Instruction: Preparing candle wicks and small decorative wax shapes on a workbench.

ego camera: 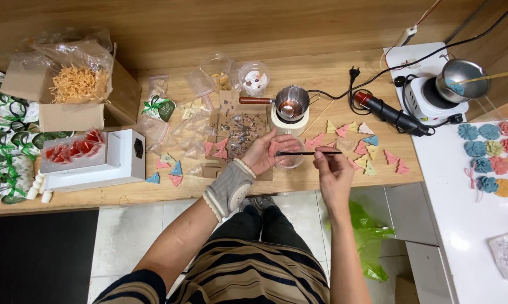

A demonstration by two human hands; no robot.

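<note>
Nearest, striped clothes and dark trousers above a pale tiled floor, with a green plastic bag (pixel 368 239) by the right leg.

Next, two hands over the front edge of the wooden table (pixel 299 183). Left hand (pixel 268 152), with a grey wrist cuff (pixel 229 188), curled around a small pink wax piece (pixel 276 148), holding it up. Pink, flat and small; exact shape hard to tell, partly hidden by the fingers. Right hand (pixel 330 169) pinched shut on a thin dark stick (pixel 309 153), lying sideways, tip touching the pink piece. Under both, a clear little cup (pixel 290 162).

Around the hands, many small wax triangles (pixel 355 143) in pink, blue, yellow and green, scattered flat on the table. Brown cardboard sheet (pixel 240 132) with crumbs just behind the left hand.

Further back, a small metal melting pot (pixel 292 103) with a wooden handle on a white stand. To the left, a white box (pixel 104 160) with red pieces on top, and a cardboard box (pixel 79 93) full of straw-like shreds.

Far right, a white hot plate (pixel 428 98) carrying a steel pan (pixel 461 79), and flower-shaped wax pieces (pixel 490 152) on a white counter.
</note>
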